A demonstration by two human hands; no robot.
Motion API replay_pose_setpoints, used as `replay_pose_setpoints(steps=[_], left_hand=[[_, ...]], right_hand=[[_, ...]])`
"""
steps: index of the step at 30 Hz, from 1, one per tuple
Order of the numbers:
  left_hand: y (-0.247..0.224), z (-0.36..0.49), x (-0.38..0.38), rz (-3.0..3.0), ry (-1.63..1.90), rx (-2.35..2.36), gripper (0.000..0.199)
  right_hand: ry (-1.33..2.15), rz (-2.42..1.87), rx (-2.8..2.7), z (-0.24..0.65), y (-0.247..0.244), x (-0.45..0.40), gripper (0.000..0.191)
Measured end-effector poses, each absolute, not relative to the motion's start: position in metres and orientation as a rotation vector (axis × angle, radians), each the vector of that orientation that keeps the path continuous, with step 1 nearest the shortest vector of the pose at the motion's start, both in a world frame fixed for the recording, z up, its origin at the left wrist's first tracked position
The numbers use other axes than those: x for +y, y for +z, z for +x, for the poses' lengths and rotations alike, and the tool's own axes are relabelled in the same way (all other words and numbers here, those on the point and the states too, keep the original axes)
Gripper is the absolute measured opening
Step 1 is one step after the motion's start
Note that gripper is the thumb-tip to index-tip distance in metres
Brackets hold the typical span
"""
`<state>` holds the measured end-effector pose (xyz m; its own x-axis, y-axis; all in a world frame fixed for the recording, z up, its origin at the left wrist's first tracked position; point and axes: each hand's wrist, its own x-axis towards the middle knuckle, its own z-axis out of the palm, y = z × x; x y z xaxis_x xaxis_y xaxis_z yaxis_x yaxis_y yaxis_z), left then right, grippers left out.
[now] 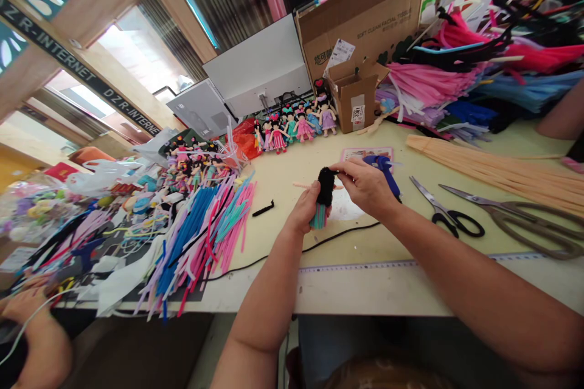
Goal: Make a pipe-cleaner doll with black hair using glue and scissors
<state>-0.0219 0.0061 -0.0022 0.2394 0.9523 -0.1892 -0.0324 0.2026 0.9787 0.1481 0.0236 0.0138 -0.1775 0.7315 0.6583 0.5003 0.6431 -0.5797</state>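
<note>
My left hand (304,209) is wrapped round a small pipe-cleaner doll (325,191), held upright above the table. Fuzzy black hair covers the side of the doll that shows, above a teal striped dress; a pale pink arm sticks out to the left. At the top of the hair, my right hand (365,182) pinches a dark strand with thumb and forefinger. Behind that hand lies a blue glue gun (384,171), partly covered. A short bent piece of black pipe cleaner (263,209) rests on the table to the left.
Small scissors (449,213) and large shears (515,213) lie at right, near beige pipe cleaners (493,170). A ruler strip (356,266) runs along the front. Finished dolls (296,124) stand behind, beside a cardboard box (356,97). Coloured pipe cleaners (196,237) and a co-worker's arm (41,328) are at left.
</note>
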Motion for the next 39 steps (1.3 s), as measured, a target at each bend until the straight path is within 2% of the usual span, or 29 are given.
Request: replay_pose_setpoints(steps=[16,28,39], left_hand=[[0.003,-0.024,0.004,1.211,0.923,1.095,0.067],[0.006,-0.033,0.001,1.303,0.903,0.952,0.056],[0.001,-0.036,0.002,1.142,0.885,0.737,0.058]], right_hand=[[0.268,-0.990,-1.821,0.150,0.017,0.024,0.021],[0.285,-0.904,-1.852,0.157,0.033,0.020,0.015],[0.330,-0.798,-1.926,0.156,0.034,0.018,0.029]])
